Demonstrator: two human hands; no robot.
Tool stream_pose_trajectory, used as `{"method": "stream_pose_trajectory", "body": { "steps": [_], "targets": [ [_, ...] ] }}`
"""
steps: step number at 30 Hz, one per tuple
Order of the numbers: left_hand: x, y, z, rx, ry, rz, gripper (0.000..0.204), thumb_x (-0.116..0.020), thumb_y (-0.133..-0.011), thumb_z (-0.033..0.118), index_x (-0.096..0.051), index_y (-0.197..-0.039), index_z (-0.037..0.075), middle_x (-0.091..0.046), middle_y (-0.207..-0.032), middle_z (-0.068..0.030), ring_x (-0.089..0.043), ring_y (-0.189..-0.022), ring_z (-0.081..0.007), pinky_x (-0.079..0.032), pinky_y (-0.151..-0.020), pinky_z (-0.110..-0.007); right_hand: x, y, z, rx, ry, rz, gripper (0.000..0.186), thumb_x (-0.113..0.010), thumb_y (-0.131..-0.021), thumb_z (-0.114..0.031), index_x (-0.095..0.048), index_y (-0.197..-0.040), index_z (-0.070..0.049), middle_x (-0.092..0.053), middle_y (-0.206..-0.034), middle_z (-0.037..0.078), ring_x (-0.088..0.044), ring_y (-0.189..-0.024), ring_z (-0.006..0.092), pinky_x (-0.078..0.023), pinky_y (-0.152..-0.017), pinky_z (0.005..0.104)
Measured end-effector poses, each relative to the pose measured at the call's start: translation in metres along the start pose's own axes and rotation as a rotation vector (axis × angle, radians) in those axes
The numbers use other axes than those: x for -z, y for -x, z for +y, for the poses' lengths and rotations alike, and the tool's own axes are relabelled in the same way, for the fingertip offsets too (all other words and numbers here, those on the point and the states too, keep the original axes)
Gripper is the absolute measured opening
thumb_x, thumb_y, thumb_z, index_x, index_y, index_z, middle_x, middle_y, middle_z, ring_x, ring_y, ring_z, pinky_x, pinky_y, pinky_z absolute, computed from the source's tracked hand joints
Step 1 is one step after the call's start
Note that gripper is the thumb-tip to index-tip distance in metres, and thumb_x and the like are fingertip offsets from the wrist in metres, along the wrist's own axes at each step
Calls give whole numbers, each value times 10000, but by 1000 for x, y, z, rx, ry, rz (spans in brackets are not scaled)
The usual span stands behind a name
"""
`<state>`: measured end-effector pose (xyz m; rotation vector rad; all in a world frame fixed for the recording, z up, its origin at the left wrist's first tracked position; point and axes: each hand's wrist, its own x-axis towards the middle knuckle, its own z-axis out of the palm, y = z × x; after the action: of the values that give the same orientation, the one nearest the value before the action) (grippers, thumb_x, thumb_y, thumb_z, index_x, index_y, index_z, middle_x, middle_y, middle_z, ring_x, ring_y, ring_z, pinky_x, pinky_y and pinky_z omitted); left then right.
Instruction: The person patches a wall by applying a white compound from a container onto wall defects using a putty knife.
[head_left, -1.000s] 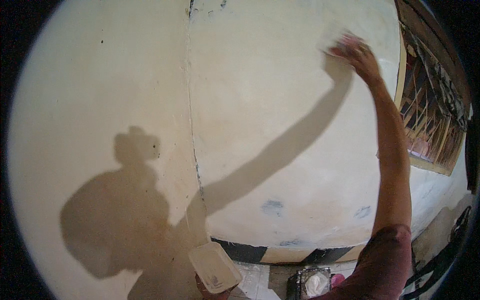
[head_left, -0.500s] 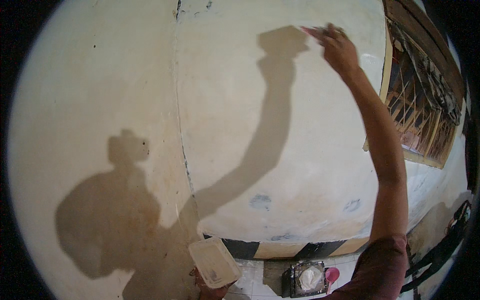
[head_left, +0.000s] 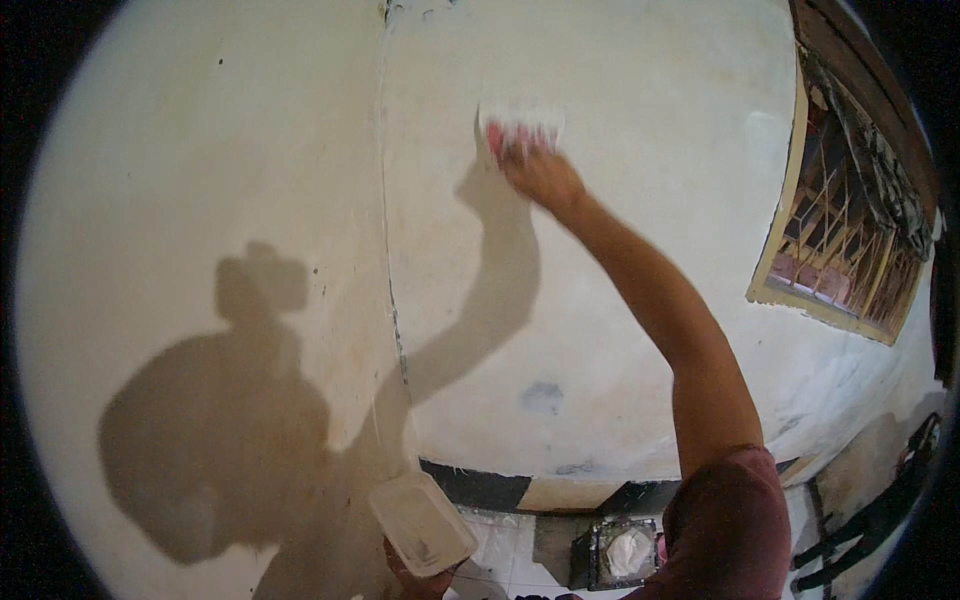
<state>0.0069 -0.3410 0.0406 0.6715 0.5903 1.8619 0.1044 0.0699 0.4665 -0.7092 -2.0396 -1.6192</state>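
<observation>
My right hand [head_left: 545,178] is raised against the cream wall [head_left: 640,240], its fingers closed on a wide red-and-white putty spreader [head_left: 520,137]. Motion smears the spreader, and its edge seems to meet the wall. Low in the view, my left hand [head_left: 410,580] grips a shallow rectangular plastic container [head_left: 425,523] from beneath. That container is tilted, its inside coated with whitish residue and a grey smear. Most of the left hand's fingers are hidden under it.
A crack [head_left: 388,250] runs down the wall. At right is a barred window [head_left: 840,220]. Below stands a dark crate [head_left: 598,560] bearing a white bag [head_left: 630,552], with a pink scoop [head_left: 661,548] partly behind my sleeve. Dark cloth-like items [head_left: 890,490] lie at far right.
My right hand has swept the spreader left and slightly down across the wall, away from the window. My left hand still holds the container in nearly the same place.
</observation>
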Motion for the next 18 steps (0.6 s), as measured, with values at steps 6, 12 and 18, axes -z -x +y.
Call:
{"method": "stream_pose_trajectory", "body": {
  "steps": [6, 12, 18],
  "targets": [
    [-3, 1, -5, 17, 29, 9, 818, -638, -810, 483, -275, -1463, 148, -421, -1425, -132, -415, -1310, -335, -344, -1056, -589, 33, 187, -74, 229, -301, 22, 458, -537, -873, -153, -507, -1297, 19, -517, -1268, 292, -633, -1012, 425, -569, -811, 499],
    [-14, -6, -13, 40, 42, -18, 814, -620, -813, 505, -278, -1464, 157, -419, -1428, -126, -415, -1308, -341, -340, -1052, -601, 90, 103, 12, 86, -193, 109, 338, -554, -845, -115, -573, -1160, 6, -607, -1205, 191, -680, -915, 345, -589, -655, 432],
    [-9, -13, -11, 45, 75, -20, 810, -602, -815, 526, -281, -1465, 165, -418, -1431, -121, -415, -1307, -347, -337, -1047, -612, 109, -85, 73, -108, -10, 259, 192, -498, -920, -94, -644, -1040, -59, -621, -1105, 118, -680, -863, 296, -587, -711, 419]
  ]
}}
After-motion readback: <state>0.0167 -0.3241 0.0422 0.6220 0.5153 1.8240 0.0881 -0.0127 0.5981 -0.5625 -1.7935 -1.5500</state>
